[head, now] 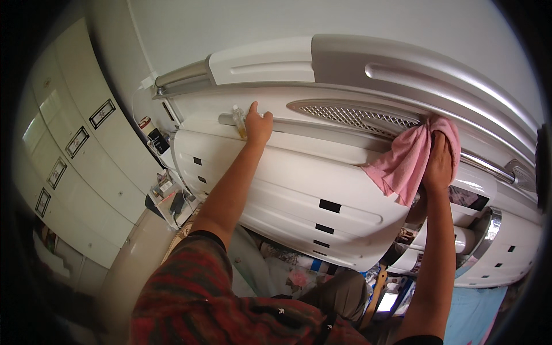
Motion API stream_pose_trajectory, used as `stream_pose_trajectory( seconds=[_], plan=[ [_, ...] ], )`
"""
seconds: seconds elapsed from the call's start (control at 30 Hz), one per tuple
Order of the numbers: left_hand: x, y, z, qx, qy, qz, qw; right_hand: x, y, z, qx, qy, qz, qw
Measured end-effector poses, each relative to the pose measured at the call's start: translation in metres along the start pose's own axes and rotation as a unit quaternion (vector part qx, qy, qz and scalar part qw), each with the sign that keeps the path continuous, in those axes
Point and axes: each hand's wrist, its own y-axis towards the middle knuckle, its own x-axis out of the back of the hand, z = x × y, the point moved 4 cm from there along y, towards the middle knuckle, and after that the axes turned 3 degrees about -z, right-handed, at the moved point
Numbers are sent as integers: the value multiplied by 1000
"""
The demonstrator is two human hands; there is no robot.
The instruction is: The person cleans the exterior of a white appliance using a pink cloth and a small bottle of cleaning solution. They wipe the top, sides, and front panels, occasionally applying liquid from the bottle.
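My right hand [439, 161] presses a pink cloth [405, 159] against the silver upper ledge of a white and silver headboard [302, 172], at the right end of an oval lattice inset [353, 114]. Folds of the cloth hang down over the white padded panel. Up at the left, my left hand [259, 125] is raised beside a small clear plastic bottle [239, 120] with some yellowish liquid at its bottom. The bottle leans by a grey strip of the headboard. Whether my left fingers touch it, I cannot tell.
White cabinets [86, 151] stand at the left. Beside the headboard is a small white shelf [174, 207] with assorted items and a cable. Below lie floral bedding [297, 278], a wooden-handled tool [376, 293] and several packages. A chrome rail [487, 166] runs at the right.
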Motion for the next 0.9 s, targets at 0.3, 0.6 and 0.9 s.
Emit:
stream_pose_trajectory(
  seconds=[0.3, 0.6, 0.9],
  plan=[
    [12, 1, -12, 155, -121, 52, 979, -1, -1, 0, 13, -8, -5, 1000],
    [8, -1, -6, 122, -156, 139, 970, 0, 2, 3, -8, 53, 3, 999],
    [21, 3, -13, 215, -408, 58, 885, 5, 5, 7, -6, 54, -4, 999]
  ],
)
